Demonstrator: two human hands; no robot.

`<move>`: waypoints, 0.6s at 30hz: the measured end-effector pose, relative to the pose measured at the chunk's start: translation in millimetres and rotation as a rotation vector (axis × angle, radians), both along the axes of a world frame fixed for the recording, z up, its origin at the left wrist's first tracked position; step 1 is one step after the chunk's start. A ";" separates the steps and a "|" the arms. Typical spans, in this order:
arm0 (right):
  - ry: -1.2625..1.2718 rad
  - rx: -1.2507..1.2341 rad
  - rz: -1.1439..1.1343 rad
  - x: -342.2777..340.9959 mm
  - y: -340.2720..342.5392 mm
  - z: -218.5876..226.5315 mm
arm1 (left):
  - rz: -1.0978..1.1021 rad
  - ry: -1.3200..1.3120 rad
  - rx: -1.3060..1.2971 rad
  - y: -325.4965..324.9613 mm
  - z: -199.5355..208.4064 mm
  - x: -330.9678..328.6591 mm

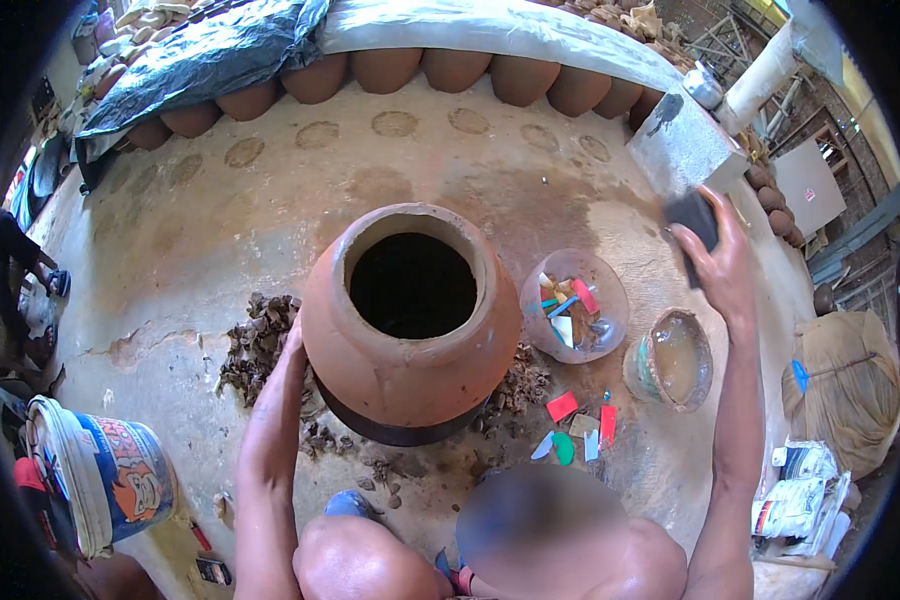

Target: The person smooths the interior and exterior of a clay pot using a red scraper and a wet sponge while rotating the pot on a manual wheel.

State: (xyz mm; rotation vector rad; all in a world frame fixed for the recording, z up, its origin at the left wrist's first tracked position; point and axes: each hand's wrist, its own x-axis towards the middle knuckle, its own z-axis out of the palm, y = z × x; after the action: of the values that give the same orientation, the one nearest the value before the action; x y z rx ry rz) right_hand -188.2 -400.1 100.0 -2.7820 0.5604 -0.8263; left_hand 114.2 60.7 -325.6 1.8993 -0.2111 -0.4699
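Note:
A large round clay pot (410, 375) with a wide, thick rim stands in front of me on a dark round base (402, 430). Against the pot's left side rests my left hand (295, 345), its fingers mostly hidden by the wall. My right hand (718, 255) is raised at the right, well apart from the pot, gripping a dark flat block (692, 225) between thumb and fingers. Below that hand sits a worn tub of murky water (678, 362). Beside it, a clear plastic bowl (610, 290) holds several small coloured pieces.
Clay scraps (255, 350) lie around the pot's base. Small flat coloured pieces, including a red one (562, 406), are on the floor before my knees. A white bucket (105, 480) stands at left. Across the back runs a row of pots (385, 70) under sheeting.

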 end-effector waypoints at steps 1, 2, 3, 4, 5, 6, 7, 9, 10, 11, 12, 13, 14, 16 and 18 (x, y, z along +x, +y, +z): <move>0.025 0.062 0.103 29.3 38.7 6.5 | -0.003 -0.004 0.002 10.4 -2.8 2.9; 0.040 0.023 0.231 49.9 62.0 11.5 | -0.013 -0.004 -0.025 9.0 -6.2 2.5; 0.057 -0.031 0.349 65.6 79.4 19.5 | -0.029 -0.008 -0.074 -1.2 -8.8 0.2; 0.038 -0.067 0.457 81.5 93.0 19.3 | -0.041 -0.026 -0.113 -5.2 -9.8 -0.4; 0.021 -0.102 0.563 93.1 102.5 18.8 | -0.047 -0.054 -0.150 -7.7 -10.7 -3.6; 0.050 -0.172 0.661 131.9 154.9 31.9 | 0.040 -0.066 -0.219 20.2 -16.8 -10.1; 0.033 -0.179 0.722 146.7 165.6 26.9 | 0.091 -0.102 -0.197 38.3 -16.9 -16.0; 0.084 -0.173 0.747 147.5 155.3 14.4 | 0.264 0.006 -0.029 15.4 -8.1 -80.0; 0.134 -0.157 0.726 141.6 144.2 9.5 | 0.411 0.150 -0.016 -16.3 18.5 -133.3; 0.125 -0.122 0.744 146.6 148.2 10.9 | 0.478 0.214 -0.183 -4.1 19.2 -164.9; 0.145 -0.109 0.746 144.5 145.5 11.9 | 0.250 0.533 -0.169 5.1 44.0 -193.6; 0.162 -0.092 0.754 141.8 144.2 13.6 | -0.030 0.809 -0.095 17.1 69.8 -221.5; 0.154 -0.067 0.782 146.2 151.9 16.4 | -0.121 0.851 -0.241 29.4 58.6 -250.7; 0.194 -0.069 0.790 143.6 153.1 18.8 | -0.059 1.054 -0.247 34.2 76.1 -264.2; 0.222 -0.073 0.793 140.8 153.3 20.2 | -0.004 0.707 -0.117 39.4 88.8 -219.7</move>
State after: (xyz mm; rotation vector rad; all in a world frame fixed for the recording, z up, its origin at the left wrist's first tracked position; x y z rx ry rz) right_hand -47.4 -246.7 120.2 -2.7877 -0.5439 -0.3613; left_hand -105.4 100.1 -236.8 1.5145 0.2206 -1.0686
